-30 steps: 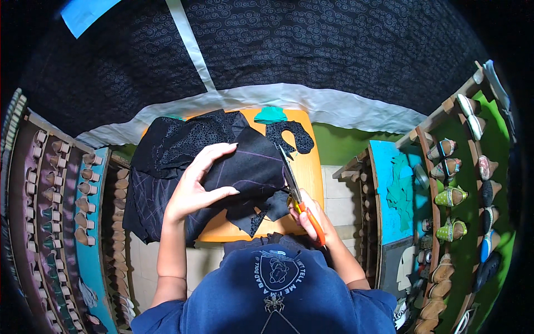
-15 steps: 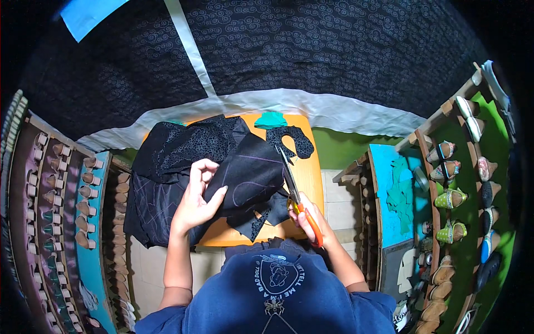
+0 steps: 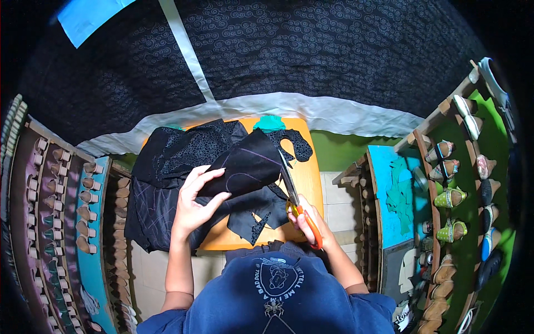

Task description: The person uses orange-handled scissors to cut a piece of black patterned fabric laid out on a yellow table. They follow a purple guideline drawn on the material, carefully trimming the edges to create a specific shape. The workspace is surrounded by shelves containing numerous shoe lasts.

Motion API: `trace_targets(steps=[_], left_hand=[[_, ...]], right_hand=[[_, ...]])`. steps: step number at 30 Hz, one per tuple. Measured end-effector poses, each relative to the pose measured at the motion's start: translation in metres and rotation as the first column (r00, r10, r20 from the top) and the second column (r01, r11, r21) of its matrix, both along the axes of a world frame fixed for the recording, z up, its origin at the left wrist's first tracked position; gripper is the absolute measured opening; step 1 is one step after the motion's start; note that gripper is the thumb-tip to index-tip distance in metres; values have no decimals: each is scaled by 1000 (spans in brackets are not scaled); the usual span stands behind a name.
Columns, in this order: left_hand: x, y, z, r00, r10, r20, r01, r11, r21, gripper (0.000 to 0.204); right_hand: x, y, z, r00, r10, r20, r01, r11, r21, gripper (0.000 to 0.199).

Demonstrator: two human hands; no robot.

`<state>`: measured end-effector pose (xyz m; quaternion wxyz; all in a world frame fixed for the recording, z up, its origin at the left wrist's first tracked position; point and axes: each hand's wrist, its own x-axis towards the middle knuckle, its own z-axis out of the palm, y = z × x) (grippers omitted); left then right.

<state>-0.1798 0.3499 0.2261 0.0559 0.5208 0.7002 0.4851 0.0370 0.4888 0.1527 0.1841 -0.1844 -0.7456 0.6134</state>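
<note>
My left hand [image 3: 197, 200] grips a piece of black fabric [image 3: 247, 164] with chalk lines and lifts it off the small orange table [image 3: 308, 183]. Orange-handled scissors [image 3: 295, 203] are in my right hand [image 3: 308, 220], their blades pointing up along the fabric's right edge. More black patterned cloth [image 3: 178, 161] lies heaped over the table's left side. A cut black patterned shape [image 3: 292, 145] and a teal cut-out [image 3: 270, 122] lie at the table's far end.
Racks of shoe uppers and small shoes [image 3: 464, 195] stand at the right. Shelves of shoe lasts [image 3: 61, 206] run down the left. A blue board with teal cut-outs [image 3: 392, 195] leans beside the table. Dark patterned fabric with white tape [image 3: 267, 61] covers the back.
My left hand went from pressing flat on the cloth to pinching and lifting the black piece. The scissors moved up along its right edge.
</note>
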Motion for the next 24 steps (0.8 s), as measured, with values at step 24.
trace_targets(steps=[24], left_hand=[[12,23,-28,905,422,46,-407,832,377,17]], right_hand=[[0,-10,2,998,67,-15,-68,995,-69,40]])
